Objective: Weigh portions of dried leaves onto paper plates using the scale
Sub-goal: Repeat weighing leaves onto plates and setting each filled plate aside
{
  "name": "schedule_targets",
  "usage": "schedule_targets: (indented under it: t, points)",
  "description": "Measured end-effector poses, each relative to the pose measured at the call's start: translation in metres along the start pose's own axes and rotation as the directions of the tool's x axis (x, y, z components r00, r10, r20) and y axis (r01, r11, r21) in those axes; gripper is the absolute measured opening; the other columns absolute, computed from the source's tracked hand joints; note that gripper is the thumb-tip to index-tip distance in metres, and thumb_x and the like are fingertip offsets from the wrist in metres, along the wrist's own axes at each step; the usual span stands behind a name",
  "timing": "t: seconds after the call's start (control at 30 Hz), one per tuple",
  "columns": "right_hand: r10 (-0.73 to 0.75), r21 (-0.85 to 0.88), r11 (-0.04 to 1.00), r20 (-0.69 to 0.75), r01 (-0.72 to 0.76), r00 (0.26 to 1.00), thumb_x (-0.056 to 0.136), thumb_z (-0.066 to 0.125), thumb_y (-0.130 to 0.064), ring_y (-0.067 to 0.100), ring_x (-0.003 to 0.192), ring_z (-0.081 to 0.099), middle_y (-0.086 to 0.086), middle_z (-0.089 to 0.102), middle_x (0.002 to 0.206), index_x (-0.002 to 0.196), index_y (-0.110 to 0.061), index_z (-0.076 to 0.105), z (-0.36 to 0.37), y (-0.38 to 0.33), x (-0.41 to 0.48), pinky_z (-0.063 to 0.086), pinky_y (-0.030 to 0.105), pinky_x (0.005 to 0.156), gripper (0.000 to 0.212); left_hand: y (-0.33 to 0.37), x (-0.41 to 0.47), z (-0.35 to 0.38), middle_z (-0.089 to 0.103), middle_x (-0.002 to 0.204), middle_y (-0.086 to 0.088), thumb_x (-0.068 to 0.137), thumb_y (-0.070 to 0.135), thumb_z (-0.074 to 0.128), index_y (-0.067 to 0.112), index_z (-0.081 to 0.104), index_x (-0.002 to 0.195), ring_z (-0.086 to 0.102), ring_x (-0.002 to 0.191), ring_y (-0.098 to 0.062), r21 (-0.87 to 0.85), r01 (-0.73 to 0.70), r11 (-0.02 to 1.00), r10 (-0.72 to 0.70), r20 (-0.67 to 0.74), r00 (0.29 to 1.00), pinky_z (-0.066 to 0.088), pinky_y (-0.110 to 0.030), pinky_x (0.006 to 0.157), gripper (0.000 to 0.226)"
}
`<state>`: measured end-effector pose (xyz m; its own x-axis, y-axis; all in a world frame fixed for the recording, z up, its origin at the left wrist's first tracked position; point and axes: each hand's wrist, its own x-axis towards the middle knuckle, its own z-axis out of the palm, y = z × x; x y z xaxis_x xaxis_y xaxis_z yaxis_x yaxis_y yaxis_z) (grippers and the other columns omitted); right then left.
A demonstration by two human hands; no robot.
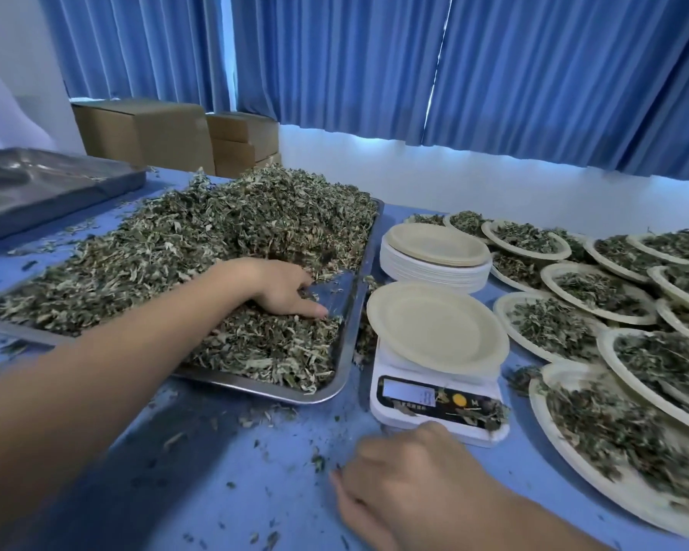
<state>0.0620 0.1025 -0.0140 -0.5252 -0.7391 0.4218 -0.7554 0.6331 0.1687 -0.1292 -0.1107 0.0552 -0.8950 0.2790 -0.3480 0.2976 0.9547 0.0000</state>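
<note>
The left hand (291,290) reaches into a heap of dried leaves (199,232) on a metal tray (346,351). Its fingertips are buried, so whether it grips any cannot be told. The right hand (408,471) rests on the blue table (215,479) just in front of a white scale (398,407), its fingers loosely curled and holding nothing. An empty paper plate (434,324) sits on the scale. Behind it stands a stack of plates (434,268). To the right, filled plates (597,290) overlap. A second tray (36,184), cardboard boxes (144,131) and blue curtains (374,53) lie beyond.
</note>
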Motion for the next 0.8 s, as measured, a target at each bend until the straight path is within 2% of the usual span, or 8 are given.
schedule_targets:
  t: [0.07,0.13,0.23,0.37,0.47,0.63,0.73,0.8]
  points:
    - [0.022,0.093,0.995,-0.011,-0.021,1.000,0.092,0.066,-0.030,0.016,0.046,0.036,-0.005,0.036,0.056,0.059,-0.027,0.037,0.001,0.001,-0.002,0.039,0.032,0.042,0.044,0.000,-0.002,0.000,0.027,0.165,-0.006,0.087,0.080,0.041,0.012,0.028,0.158,0.031,0.149,-0.024,-0.039,-0.046,0.998,0.046,0.002,0.999,0.026,-0.040,0.122,0.099]
    - [0.033,0.152,0.988,-0.009,-0.031,0.999,0.098,0.059,-0.033,0.016,0.048,0.038,-0.005,0.036,0.057,0.064,-0.030,0.033,0.000,0.003,-0.003,0.041,0.033,0.043,0.043,0.001,-0.006,-0.004,0.028,0.164,-0.002,0.083,0.080,0.052,0.015,0.028,0.158,0.031,0.149,-0.022,-0.057,-0.090,0.994,0.094,0.066,0.993,0.026,-0.039,0.123,0.102]
    - [0.035,0.154,0.988,0.001,-0.034,0.999,0.098,0.059,-0.033,0.016,0.046,0.038,-0.006,0.036,0.056,0.065,-0.030,0.031,-0.002,0.005,-0.001,0.039,0.031,0.040,0.043,0.009,-0.011,-0.012,0.027,0.163,0.000,0.084,0.053,0.073,0.020,0.022,0.160,0.030,0.148,-0.020,-0.002,-0.144,0.990,0.143,0.165,0.976,0.027,-0.036,0.121,0.098]
    - [0.045,0.152,0.987,0.007,-0.045,0.999,0.098,0.059,-0.033,0.015,0.045,0.035,-0.007,0.031,0.056,0.063,-0.029,0.032,-0.002,0.004,0.000,0.033,0.029,0.040,0.044,0.035,-0.010,-0.015,0.053,0.132,0.000,0.080,0.028,0.079,0.020,0.039,0.151,0.055,0.113,-0.021,0.109,-0.153,0.982,0.141,0.108,0.984,0.047,-0.033,0.097,0.082]
    - [0.051,0.146,0.988,0.008,-0.051,0.999,0.097,0.059,-0.034,0.014,0.046,0.034,-0.008,0.028,0.059,0.062,-0.028,0.032,-0.004,0.003,-0.001,0.030,0.028,0.040,0.044,0.057,-0.004,-0.020,0.057,0.104,0.001,0.079,0.024,0.081,0.012,0.053,0.133,0.057,0.092,-0.023,0.228,-0.140,0.963,0.130,0.058,0.990,0.053,-0.037,0.080,0.062]
    - [0.061,0.158,0.985,0.022,-0.063,0.998,0.098,0.059,-0.035,0.012,0.046,0.031,-0.008,0.025,0.059,0.062,-0.028,0.031,-0.006,0.003,0.000,0.025,0.026,0.043,0.046,0.063,0.009,-0.031,0.057,0.140,-0.004,0.080,0.029,0.082,0.010,0.050,0.146,0.059,0.119,-0.028,0.286,-0.107,0.952,0.099,0.043,0.994,0.052,-0.042,0.100,0.076]
    - [0.065,0.170,0.983,0.020,-0.068,0.998,0.098,0.059,-0.035,0.012,0.047,0.030,-0.008,0.023,0.061,0.063,-0.028,0.030,-0.006,0.003,0.000,0.025,0.026,0.043,0.046,0.056,0.009,-0.039,0.055,0.141,-0.003,0.081,0.031,0.082,0.013,0.049,0.147,0.057,0.122,-0.028,0.248,-0.102,0.963,0.100,0.020,0.995,0.050,-0.040,0.101,0.076]
    - [0.069,0.183,0.981,0.020,-0.072,0.997,0.098,0.060,-0.035,0.012,0.047,0.031,-0.009,0.023,0.061,0.064,-0.028,0.030,-0.006,0.003,0.000,0.027,0.026,0.042,0.046,0.049,0.007,-0.043,0.061,0.126,-0.001,0.080,0.030,0.083,0.015,0.056,0.140,0.059,0.114,-0.027,0.214,-0.102,0.971,0.105,-0.001,0.994,0.051,-0.039,0.094,0.068]
